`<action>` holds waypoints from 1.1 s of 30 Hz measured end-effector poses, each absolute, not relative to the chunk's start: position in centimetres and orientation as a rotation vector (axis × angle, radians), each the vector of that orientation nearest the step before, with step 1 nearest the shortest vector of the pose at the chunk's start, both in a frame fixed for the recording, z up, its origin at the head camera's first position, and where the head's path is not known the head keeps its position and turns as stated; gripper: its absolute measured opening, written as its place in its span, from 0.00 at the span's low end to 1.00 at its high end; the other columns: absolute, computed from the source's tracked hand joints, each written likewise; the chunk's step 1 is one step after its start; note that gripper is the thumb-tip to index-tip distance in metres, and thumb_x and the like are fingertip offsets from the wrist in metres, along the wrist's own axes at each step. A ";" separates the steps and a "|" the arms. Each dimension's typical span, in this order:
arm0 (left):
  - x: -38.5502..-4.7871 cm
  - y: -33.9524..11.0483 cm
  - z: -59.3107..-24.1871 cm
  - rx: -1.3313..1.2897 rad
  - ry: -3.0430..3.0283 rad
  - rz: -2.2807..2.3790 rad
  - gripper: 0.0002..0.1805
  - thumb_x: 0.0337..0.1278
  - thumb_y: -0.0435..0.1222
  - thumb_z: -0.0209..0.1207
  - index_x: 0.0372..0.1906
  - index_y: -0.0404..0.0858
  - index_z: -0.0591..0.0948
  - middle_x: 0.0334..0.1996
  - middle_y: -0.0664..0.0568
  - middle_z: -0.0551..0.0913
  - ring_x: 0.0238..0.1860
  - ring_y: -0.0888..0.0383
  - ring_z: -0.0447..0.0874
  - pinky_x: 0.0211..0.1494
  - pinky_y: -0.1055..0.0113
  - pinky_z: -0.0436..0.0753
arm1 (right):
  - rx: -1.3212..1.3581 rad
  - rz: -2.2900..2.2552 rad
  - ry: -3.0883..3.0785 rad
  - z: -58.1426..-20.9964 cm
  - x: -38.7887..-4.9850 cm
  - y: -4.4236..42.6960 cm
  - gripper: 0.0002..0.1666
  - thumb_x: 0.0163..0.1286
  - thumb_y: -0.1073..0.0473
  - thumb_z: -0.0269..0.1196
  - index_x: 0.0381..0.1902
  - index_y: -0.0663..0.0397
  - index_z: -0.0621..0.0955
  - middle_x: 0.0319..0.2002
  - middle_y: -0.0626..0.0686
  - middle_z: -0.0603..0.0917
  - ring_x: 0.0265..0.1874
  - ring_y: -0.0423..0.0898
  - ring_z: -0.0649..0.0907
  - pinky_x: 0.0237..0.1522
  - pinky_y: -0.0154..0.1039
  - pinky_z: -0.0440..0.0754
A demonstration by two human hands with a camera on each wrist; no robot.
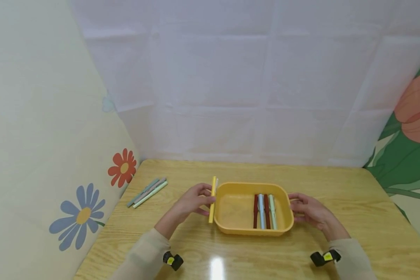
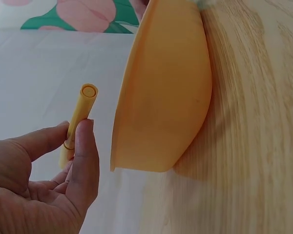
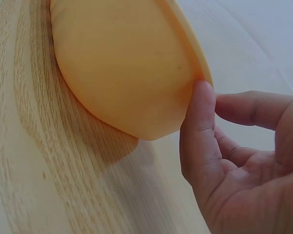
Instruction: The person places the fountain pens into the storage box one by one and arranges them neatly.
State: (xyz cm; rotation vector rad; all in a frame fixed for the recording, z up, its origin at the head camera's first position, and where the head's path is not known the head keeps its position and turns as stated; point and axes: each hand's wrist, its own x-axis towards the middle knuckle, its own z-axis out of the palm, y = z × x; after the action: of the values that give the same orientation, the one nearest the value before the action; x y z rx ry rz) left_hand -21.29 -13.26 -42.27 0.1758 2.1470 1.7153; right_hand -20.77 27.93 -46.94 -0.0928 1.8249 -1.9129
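Observation:
Between thumb and fingers, my left hand point(image 1: 196, 200) pinches a yellow pen point(image 1: 212, 200), point(image 2: 78, 119) just off the left end of a yellow-orange tray point(image 1: 253, 232). In the left wrist view a gap separates the pen from the tray wall point(image 2: 161, 92). My right hand point(image 1: 311, 213) holds the tray's right end; the right wrist view has its fingertips point(image 3: 203, 92) at the rim. Inside the tray, toward the right, lie several pens side by side: a dark red one point(image 1: 255, 212), a light blue one point(image 1: 261, 212), another dark red one point(image 1: 267, 212) and a light green one point(image 1: 273, 212).
On the wooden table point(image 1: 266, 256), left of the tray, several pens in grey-green, greyish and light green point(image 1: 150, 195) lie together at a slant. A white cloth point(image 1: 231, 77) hangs behind the table, with flower-patterned surfaces at both sides.

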 end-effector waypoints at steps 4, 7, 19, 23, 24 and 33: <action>-21.4 -12.8 -42.4 0.166 2.141 1.718 0.24 0.68 0.32 0.61 0.64 0.30 0.70 0.47 0.40 0.79 0.39 0.53 0.85 0.38 0.56 0.91 | -0.089 -1.916 1.823 -47.0 -20.7 27.9 0.24 0.76 0.64 0.59 0.65 0.67 0.68 0.44 0.49 0.82 0.41 0.43 0.85 0.41 0.40 0.89; -21.4 -12.5 -42.4 0.178 2.135 1.728 0.25 0.68 0.32 0.62 0.64 0.29 0.70 0.47 0.40 0.78 0.39 0.53 0.84 0.38 0.55 0.91 | -0.096 -1.921 1.817 -46.9 -20.6 27.8 0.24 0.76 0.64 0.58 0.65 0.67 0.67 0.44 0.49 0.82 0.41 0.43 0.85 0.41 0.40 0.89; -21.4 -11.2 -42.2 0.185 2.125 1.731 0.24 0.67 0.32 0.63 0.63 0.30 0.71 0.47 0.41 0.77 0.39 0.53 0.84 0.36 0.58 0.91 | -0.089 -1.917 1.825 -47.0 -20.8 27.9 0.25 0.76 0.64 0.58 0.66 0.67 0.67 0.45 0.49 0.83 0.41 0.42 0.85 0.41 0.40 0.89; -21.5 -10.8 -42.3 0.189 2.126 1.728 0.24 0.66 0.33 0.63 0.63 0.30 0.71 0.47 0.41 0.77 0.39 0.52 0.84 0.36 0.58 0.91 | -0.087 -1.917 1.822 -46.9 -20.7 27.8 0.24 0.76 0.65 0.58 0.65 0.67 0.67 0.44 0.49 0.83 0.41 0.42 0.85 0.41 0.39 0.89; -21.6 -10.7 -42.3 0.187 2.125 1.730 0.25 0.66 0.33 0.64 0.63 0.30 0.71 0.47 0.41 0.76 0.39 0.52 0.84 0.36 0.58 0.91 | -0.088 -1.917 1.820 -46.9 -20.7 27.9 0.24 0.76 0.65 0.58 0.65 0.67 0.67 0.44 0.49 0.83 0.41 0.42 0.85 0.41 0.39 0.89; -21.6 -9.6 -42.3 0.171 2.111 1.746 0.25 0.66 0.30 0.63 0.63 0.29 0.70 0.48 0.40 0.74 0.39 0.53 0.83 0.35 0.58 0.91 | -0.080 -1.908 1.826 -46.9 -20.8 27.8 0.24 0.76 0.65 0.58 0.65 0.66 0.68 0.44 0.49 0.82 0.41 0.42 0.84 0.41 0.39 0.89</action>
State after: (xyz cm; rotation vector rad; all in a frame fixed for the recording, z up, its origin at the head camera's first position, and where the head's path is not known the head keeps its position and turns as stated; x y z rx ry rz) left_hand -21.60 -9.62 -42.31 0.1712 2.1111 1.7460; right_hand -20.77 27.85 -46.93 -0.0804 1.8265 -1.9076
